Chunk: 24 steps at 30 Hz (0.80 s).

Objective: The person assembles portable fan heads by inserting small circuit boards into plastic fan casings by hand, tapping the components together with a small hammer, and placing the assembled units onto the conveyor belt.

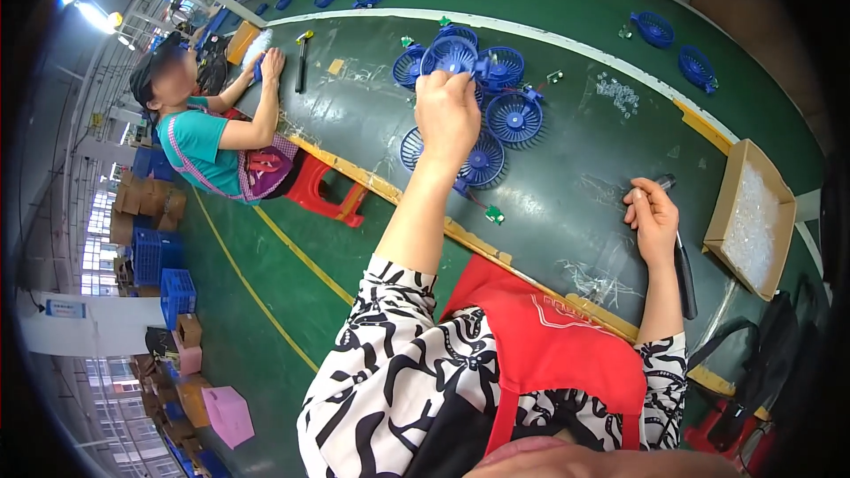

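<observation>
My left hand (447,115) is raised over the dark green bench (567,204) and grips a blue round fan grille (449,55) at its lower edge. Under and beside it lie several more blue fan housings (513,117), some with small green circuit boards (494,214) on wires. My right hand (653,221) rests on the bench to the right, closed around a black-handled screwdriver tool (683,270) whose tip points away from me.
A cardboard box (753,217) of small clear parts sits at the right. A heap of clear screws or clips (617,93) lies beyond. A co-worker in a teal shirt (199,137) works at the left; a red stool (323,190) stands beside. More blue grilles (655,28) lie on the far belt.
</observation>
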Motion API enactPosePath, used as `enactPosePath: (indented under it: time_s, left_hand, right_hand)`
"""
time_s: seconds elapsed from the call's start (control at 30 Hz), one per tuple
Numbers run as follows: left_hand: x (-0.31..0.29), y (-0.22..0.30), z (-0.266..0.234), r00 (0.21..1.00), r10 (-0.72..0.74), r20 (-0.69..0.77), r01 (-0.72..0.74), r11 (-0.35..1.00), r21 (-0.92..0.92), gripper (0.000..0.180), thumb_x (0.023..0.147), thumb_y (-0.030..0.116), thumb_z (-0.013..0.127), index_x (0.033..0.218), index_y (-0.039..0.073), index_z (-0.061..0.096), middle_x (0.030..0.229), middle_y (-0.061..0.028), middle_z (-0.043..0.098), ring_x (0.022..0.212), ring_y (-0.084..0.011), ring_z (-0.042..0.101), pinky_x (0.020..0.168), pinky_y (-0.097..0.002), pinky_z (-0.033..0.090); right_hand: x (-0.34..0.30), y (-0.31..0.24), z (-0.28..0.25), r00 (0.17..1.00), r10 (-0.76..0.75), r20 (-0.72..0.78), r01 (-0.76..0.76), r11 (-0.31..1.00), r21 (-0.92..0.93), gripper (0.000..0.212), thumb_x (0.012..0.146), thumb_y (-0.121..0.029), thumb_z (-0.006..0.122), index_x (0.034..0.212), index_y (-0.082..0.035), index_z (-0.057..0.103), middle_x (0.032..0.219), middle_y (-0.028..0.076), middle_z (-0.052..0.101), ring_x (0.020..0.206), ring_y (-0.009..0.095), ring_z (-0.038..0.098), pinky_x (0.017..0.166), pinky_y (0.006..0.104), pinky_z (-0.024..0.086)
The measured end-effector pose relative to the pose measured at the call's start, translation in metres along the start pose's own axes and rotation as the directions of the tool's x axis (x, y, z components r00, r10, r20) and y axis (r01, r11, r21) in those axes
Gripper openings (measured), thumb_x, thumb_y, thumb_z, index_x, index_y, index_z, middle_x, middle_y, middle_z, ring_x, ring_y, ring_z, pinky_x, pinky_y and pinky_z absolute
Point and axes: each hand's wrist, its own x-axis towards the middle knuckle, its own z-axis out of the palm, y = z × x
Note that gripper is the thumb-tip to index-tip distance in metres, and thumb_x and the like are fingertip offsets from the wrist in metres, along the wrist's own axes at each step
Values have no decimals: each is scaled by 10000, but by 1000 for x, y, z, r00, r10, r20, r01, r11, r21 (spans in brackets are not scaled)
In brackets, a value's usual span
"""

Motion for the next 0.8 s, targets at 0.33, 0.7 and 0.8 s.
enactPosePath:
  time_s: [0.33,0.7,0.8]
  left_hand:
    - [-61,106,-9,860,477,181,-201,642,-740,165,769,-39,649,931,-7,635,998,-153,635,887,-327,607,783,-378,511]
    - [-124,134,-2,826,376,421,-28,772,-634,496,723,-50,697,1185,-43,518,1184,-234,532,1057,-406,545,882,-438,485]
    - [-129,138,7,825,336,455,41,767,-641,508,731,-50,701,1202,-44,509,1180,-236,534,1020,-375,564,783,-387,509]
  right_hand:
    - [-5,-7,-15,984,115,-135,-94,983,157,202,964,-130,550,1099,-6,637,802,36,626,562,51,491,477,180,351]
    - [-24,-30,-2,970,242,-29,-241,970,28,201,927,-123,586,1074,2,640,813,38,659,584,21,483,504,165,373]
    - [-38,-28,7,984,162,71,-144,966,-213,245,881,-96,645,1081,41,619,904,42,685,761,65,600,607,223,485]
